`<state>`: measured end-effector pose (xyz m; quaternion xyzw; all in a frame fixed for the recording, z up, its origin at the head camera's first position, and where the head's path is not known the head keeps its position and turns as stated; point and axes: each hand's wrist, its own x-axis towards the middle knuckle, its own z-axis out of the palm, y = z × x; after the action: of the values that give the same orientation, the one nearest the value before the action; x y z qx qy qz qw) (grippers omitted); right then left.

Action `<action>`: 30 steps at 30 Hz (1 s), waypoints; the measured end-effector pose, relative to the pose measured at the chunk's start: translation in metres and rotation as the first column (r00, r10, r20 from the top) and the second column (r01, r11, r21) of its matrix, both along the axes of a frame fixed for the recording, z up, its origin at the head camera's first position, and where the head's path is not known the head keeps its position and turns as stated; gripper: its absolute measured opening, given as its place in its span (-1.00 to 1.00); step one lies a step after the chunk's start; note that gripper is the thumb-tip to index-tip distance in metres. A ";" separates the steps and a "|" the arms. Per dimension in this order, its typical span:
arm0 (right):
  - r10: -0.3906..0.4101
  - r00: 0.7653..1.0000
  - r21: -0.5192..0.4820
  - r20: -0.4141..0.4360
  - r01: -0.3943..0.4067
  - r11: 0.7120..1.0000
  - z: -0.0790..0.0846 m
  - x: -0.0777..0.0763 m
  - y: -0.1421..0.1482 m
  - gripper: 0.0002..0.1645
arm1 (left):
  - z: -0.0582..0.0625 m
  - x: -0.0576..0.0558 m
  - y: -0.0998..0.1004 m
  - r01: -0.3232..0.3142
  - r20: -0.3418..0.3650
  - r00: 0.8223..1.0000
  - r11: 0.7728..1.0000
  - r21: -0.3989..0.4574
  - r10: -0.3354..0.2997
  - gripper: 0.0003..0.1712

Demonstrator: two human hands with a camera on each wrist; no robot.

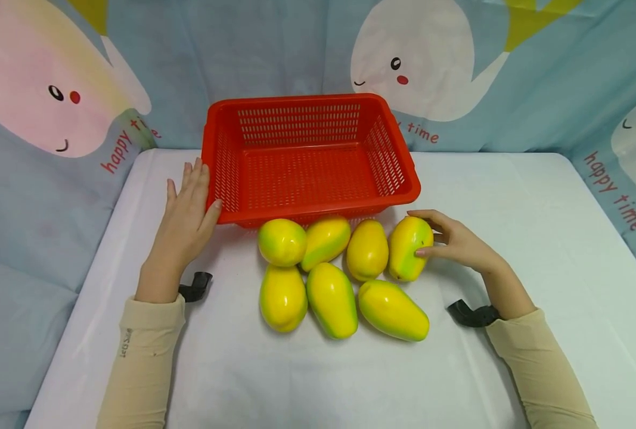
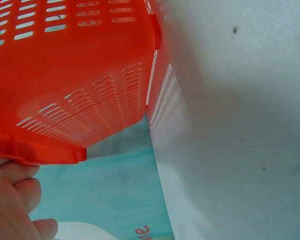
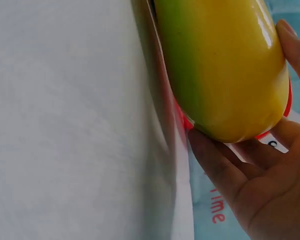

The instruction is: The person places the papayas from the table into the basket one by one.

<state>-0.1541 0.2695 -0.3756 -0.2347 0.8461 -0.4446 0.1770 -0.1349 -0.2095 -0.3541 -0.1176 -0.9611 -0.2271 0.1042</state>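
A red plastic basket (image 1: 307, 211) with slotted sides stands at the back of the table, its inside bare. Against its left rim lies my left hand (image 1: 186, 211), fingers straight; the left wrist view shows the fingers (image 2: 27, 192) beside the basket wall (image 2: 65, 95). My right hand (image 1: 454, 241) holds the rightmost yellow-green mango (image 1: 410, 247) between thumb and fingers. Close up in the right wrist view, that mango (image 3: 225, 70) has the fingertips at its end and the thumb along its side. Several more mangoes (image 1: 331, 301) lie in two rows in front of the basket.
White cloth covers the table (image 1: 307, 381). A blue curtain (image 1: 275, 47) printed with whales hangs behind and at both sides. Black wrist mounts (image 1: 473, 314) sit at both wrists, the left one (image 1: 196, 286) close to the table.
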 end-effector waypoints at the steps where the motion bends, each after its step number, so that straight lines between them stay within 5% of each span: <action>1: -0.005 1.000 -0.005 -0.006 0.005 1.000 0.001 0.000 0.001 -0.19 | 0.000 0.000 0.000 0.001 0.000 1.000 1.000 0.001 -0.001 -0.26; 17: -0.181 0.983 -0.043 -0.037 0.179 0.983 0.023 0.004 0.014 -0.21 | 0.000 0.000 -0.001 -0.005 0.002 1.000 1.000 -0.005 0.005 -0.26; 30: -0.246 0.962 -0.169 -0.117 0.225 0.960 0.031 0.005 0.021 -0.21 | 0.002 0.000 -0.001 0.009 -0.002 1.000 1.000 -0.007 -0.009 -0.26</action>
<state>-0.1489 0.2908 -0.3448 -0.1751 0.8412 -0.5095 0.0455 -0.1353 -0.2107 -0.3525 -0.1227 -0.9613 -0.2239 0.1036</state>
